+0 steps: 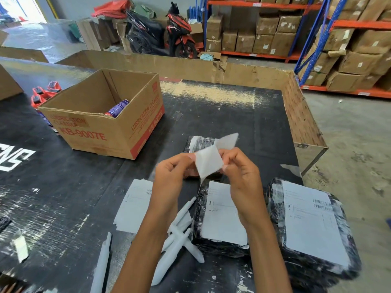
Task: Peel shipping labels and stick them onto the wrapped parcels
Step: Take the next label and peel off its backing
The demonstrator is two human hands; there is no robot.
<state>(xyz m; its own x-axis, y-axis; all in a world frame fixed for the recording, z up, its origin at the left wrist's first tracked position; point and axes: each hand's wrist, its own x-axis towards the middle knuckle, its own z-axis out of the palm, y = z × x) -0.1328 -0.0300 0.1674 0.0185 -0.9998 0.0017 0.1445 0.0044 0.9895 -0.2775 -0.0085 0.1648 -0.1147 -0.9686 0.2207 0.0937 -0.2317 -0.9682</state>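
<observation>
Cardboard box (101, 115) (purple can (117, 108) inside)

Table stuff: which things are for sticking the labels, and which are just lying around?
For the job:
- label being peeled, held by left hand and right hand
- label stack
- wrapped parcels

Just lying about:
- cardboard box with a can
- rolled backing strips
- red tape dispensers
- scooter

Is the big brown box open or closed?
Open. The cardboard box has no lid or flaps over its top, so you see straight inside, where a purple can leans in a corner.
</observation>
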